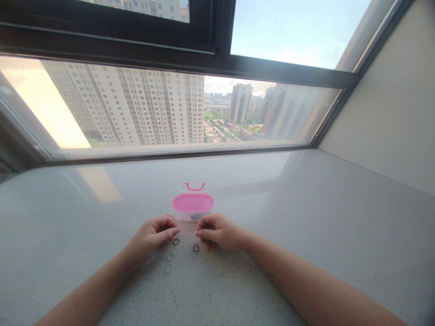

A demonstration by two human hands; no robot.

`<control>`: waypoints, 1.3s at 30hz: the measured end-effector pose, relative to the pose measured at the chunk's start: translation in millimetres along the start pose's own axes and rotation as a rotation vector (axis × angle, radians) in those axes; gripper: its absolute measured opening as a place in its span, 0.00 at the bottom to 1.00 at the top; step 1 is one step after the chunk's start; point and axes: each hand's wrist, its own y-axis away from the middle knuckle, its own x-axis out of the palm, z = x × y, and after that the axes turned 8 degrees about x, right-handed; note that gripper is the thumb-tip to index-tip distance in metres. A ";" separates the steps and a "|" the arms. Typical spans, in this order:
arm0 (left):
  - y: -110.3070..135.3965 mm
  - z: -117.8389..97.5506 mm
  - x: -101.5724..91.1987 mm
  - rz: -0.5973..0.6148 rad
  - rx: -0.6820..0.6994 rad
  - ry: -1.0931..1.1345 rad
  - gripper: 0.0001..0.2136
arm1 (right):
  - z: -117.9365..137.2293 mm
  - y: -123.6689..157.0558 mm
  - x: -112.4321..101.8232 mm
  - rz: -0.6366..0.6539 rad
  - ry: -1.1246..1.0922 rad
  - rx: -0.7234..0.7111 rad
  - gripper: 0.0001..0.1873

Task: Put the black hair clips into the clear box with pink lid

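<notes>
My left hand (162, 230) rests low over the white sill, its thumb and fingers pinched together. Close to its thumb lies a dark ring-shaped band (176, 242), with several pale and greenish bands (167, 269) in a row below it. Opposite, my right hand (219, 232) is also pinched closed, its fingertips a short gap from the left ones. What either pinch holds, if anything, is too small to make out. Another dark band (196, 248) lies just under my right fingertips. Right behind both hands stands a small clear box with a pink oval rim (193, 203).
Behind the box lies a clear piece with a pink curved handle (195, 186), perhaps its lid. The speckled white sill (306, 217) runs back to a dark window frame (176, 156). A pale wall (387, 108) bounds the right side.
</notes>
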 end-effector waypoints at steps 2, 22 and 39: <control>0.4 -0.4 0.4 -0.001 -0.005 -0.006 0.09 | -0.4 0.1 -0.1 0.008 -0.001 -0.001 0.14; -0.1 -1.4 0.9 -0.010 0.010 0.002 0.10 | 1.1 1.1 0.7 0.013 0.038 0.007 0.13; -0.2 -3.4 1.6 -0.016 0.001 -0.007 0.10 | 1.2 1.5 1.0 0.002 0.032 0.010 0.12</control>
